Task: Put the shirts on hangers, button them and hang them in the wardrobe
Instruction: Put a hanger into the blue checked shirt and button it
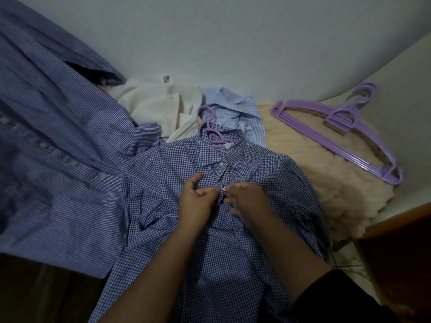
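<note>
Four shirts lie before you in the head view: the checked shirt (pixel 224 229) at 6 o'clock on a purple hanger (pixel 213 134), a dark striped shirt (pixel 53 141) at 9 o'clock, a cream shirt (pixel 161 106) and a pale striped shirt (pixel 235 113) at 12 o'clock. One stack of spare hangers (pixel 349 131) rests at 2 o'clock on the fluffy blanket (pixel 326 187). Your left hand (pixel 194 200) and right hand (pixel 247 198) both pinch the checked shirt's placket at a white button (pixel 225 189), fingers curled tight. No writing is legible.
</note>
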### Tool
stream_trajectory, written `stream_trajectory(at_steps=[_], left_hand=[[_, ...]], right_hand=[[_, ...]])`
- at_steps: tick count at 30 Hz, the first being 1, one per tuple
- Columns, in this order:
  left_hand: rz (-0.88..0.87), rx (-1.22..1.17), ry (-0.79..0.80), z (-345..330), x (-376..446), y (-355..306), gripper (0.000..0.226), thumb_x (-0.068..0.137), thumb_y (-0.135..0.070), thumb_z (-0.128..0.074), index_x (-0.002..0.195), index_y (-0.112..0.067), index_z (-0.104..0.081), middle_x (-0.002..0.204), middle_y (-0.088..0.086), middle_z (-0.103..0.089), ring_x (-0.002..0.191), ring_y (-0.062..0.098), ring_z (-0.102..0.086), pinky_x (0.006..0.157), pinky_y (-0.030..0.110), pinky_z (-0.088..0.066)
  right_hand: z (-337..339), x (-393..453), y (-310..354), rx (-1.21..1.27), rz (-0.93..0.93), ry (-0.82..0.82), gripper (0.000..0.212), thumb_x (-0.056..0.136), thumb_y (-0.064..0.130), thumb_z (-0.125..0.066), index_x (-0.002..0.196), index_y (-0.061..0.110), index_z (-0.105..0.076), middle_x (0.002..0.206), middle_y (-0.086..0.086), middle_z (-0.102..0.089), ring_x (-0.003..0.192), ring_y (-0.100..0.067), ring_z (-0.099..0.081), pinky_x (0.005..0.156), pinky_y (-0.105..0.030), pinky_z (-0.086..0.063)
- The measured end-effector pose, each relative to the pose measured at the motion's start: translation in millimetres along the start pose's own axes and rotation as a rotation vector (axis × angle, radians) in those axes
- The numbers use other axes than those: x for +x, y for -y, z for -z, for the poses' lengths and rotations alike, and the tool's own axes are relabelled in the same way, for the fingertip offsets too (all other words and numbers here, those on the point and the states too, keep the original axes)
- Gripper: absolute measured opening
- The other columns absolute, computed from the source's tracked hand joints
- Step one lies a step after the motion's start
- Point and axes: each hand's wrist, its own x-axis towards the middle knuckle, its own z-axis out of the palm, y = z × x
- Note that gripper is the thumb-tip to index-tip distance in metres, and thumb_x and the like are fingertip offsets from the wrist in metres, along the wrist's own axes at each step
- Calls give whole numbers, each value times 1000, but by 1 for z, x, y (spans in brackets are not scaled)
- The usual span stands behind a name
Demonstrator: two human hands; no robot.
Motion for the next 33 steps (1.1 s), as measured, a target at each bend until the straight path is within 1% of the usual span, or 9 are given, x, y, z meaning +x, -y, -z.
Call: stream_trajectory(at_steps=[5,8,14,18,21,25,28,31,33], left_hand=[[-3,-52,19,1,3,2,60,86,-8,-66,137,-17,-37,78,-3,-69,69,16,-60,73,36,-50],[4,-52,33,0,5,4,61,86,-7,-65,139,-16,-36,76,-5,-67,69,14,-58,72,35,-48],[-2,-52,55,-2,4,2,60,86,-11,-69,137,-15,-37,77,-6,-66,61,1,-61,63,18,-48],[21,-30,40,-1,3,2,64,85,-10,-70,139,-15,-37,83,-5,-69,70,8,-63,66,22,-51],[39,-37,28,1,2,2,65,84,-8,-70,140,-15,-37,84,-4,-69,68,7,-63,60,16,-51],[46,-62,22,0,3,1,67,81,-2,-70,139,-13,-37,82,-2,-66,67,11,-61,63,24,-50],[35,-70,12,-1,1,-1,64,80,-4,-73,134,-13,-40,80,-2,-65,67,10,-61,64,23,-49],[27,-74,4,1,-2,-2,53,77,-8,-77,123,-9,-49,80,-3,-69,69,5,-67,65,16,-51],[30,-85,16,1,-3,-3,44,79,-9,-75,118,-6,-55,77,-3,-69,64,0,-66,59,11,-50]], right_hand=[[1,0,0,8,11,-29,15,90,16,-59,76,12,-61,80,-8,-67,76,-18,-64,64,-30,-47],[0,-2,1,17,5,-25,15,89,16,-61,74,12,-63,80,-7,-68,75,-16,-65,58,-24,-43],[1,-6,3,46,-26,0,14,89,14,-60,75,12,-62,81,-3,-67,71,-10,-63,53,-20,-38],[1,-6,3,60,-33,3,12,89,16,-61,77,12,-63,83,-4,-67,73,-12,-63,55,-22,-38],[1,-6,2,61,-33,0,12,89,16,-61,78,12,-63,85,-5,-68,73,-12,-64,55,-22,-38],[0,-9,2,44,-30,10,10,89,17,-61,80,12,-63,85,-3,-68,77,-12,-64,54,-21,-37],[-2,-9,-1,37,-5,2,11,88,17,-63,78,12,-65,87,-6,-70,82,-18,-66,55,-19,-43],[-2,-8,-1,44,21,-26,14,88,16,-63,75,13,-66,83,-7,-70,82,-21,-67,64,-23,-51],[-2,-9,0,26,27,-17,13,89,18,-61,78,14,-66,82,-3,-69,76,-14,-65,55,-16,-46]])
